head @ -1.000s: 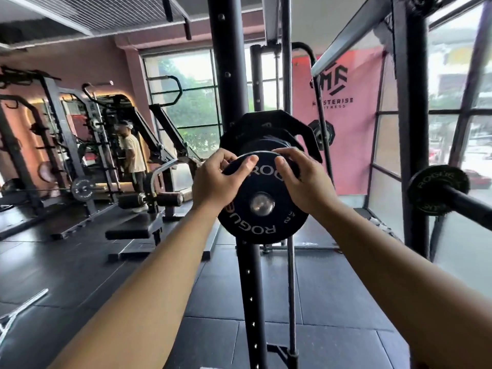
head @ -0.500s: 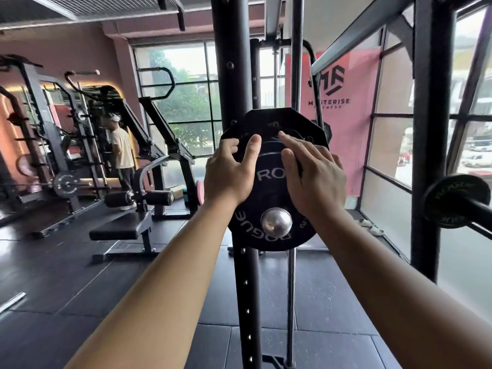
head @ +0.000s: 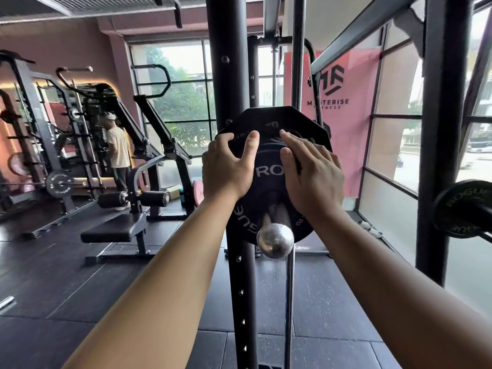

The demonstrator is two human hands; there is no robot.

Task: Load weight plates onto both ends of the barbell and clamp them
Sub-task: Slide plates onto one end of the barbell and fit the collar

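You have both hands on the small plate [head: 269,171], which hangs on the storage peg [head: 275,241] of the rack upright [head: 241,288], set back from the peg's chrome free end and close against the larger plate [head: 269,115] behind it. Your left hand [head: 226,169] grasps it, fingers curled over the top rim and thumb laid up the front face. Your right hand [head: 314,177] lies across the face with near-straight fingers, pressing rather than clasping; none of them can be seen hooked behind the rim. That uneven hold is the main risk, as I judge it: if you draw the plate toward the peg's free end like this, only the left hand truly carries it once the bore clears the chrome tip, and the plate could swing down on that side and fall to the floor mats [head: 319,302], where your feet are out of view. A pull that is not in line with the peg could also make the bore bind, and a jerk to free it would release the weight suddenly. Your left fingertips sit between the two plates at the rim, so any rocking of the rear plate may pinch them. The barbell [head: 483,209] waits well apart at the right edge of the rack, one loaded plate [head: 458,209] on its near end; turning toward it with a loose hold risks knocking the upright beside it.
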